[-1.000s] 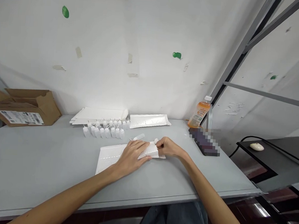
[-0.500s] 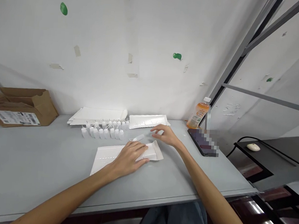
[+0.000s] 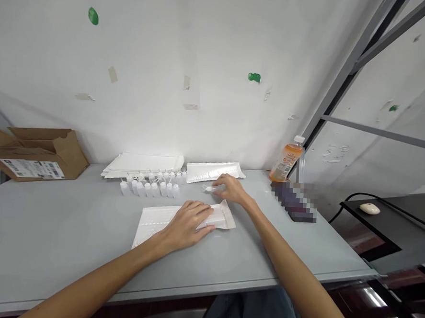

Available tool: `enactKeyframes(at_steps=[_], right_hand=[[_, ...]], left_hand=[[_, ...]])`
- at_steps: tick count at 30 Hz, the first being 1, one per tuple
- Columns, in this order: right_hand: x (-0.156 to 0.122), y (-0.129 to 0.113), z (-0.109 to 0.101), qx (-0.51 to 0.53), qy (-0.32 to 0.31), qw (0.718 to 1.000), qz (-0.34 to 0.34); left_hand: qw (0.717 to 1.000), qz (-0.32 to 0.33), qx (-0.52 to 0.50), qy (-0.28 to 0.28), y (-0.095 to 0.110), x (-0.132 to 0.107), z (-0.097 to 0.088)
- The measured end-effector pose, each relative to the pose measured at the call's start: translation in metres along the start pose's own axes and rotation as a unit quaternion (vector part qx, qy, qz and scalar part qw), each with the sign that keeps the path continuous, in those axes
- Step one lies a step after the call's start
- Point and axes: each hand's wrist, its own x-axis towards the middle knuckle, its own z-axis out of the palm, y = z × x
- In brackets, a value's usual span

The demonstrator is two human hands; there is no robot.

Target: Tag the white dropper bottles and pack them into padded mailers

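Note:
A white bubble mailer (image 3: 153, 218) lies flat on the table, its flap end (image 3: 230, 217) pointing right. My left hand (image 3: 187, 227) presses over it, fingers across the top and thumb along the near side, around a white box-shaped piece (image 3: 216, 218) at the flap end. Just beyond the mailer, my right hand (image 3: 231, 189) is closed on a small white squeeze bottle (image 3: 209, 189) that lies tilted near the table surface; its fingers partly hide the bottle. Several similar bottles (image 3: 147, 189) stand upright in rows to the left.
Behind the bottles is a stack of white mailers (image 3: 140, 162), with another mailer (image 3: 213, 171) along the wall. An open cardboard box (image 3: 40, 155) stands at far left. On the right are an orange drink bottle (image 3: 287, 159) and a pixelated dark phone (image 3: 294, 202).
My right hand has come down and closed on the small bottle that was lying on the table, shifting it slightly right and back. My left hand stays on the mailer.

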Motion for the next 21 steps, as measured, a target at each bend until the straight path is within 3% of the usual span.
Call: enactKeyframes(at_steps=[5, 9, 14, 21], right_hand=[[-0.021, 0.026, -0.019, 0.115, 0.102, 0.981, 0.116], [-0.028, 0.03, -0.023, 0.277, 0.109, 0.935, 0.195], [-0.031, 0.012, -0.03, 0.44, 0.076, 0.877, 0.177], [-0.032, -0.003, -0.031, 0.429, -0.008, 0.895, 0.123]], left_hand=[[1.0, -0.006, -0.003, 0.013, -0.002, 0.001, -0.001], [0.999, -0.015, 0.003, 0.032, -0.005, 0.002, 0.0], [0.997, -0.03, 0.001, 0.077, -0.009, 0.004, -0.002], [0.993, -0.072, -0.003, 0.098, -0.013, 0.006, -0.001]])
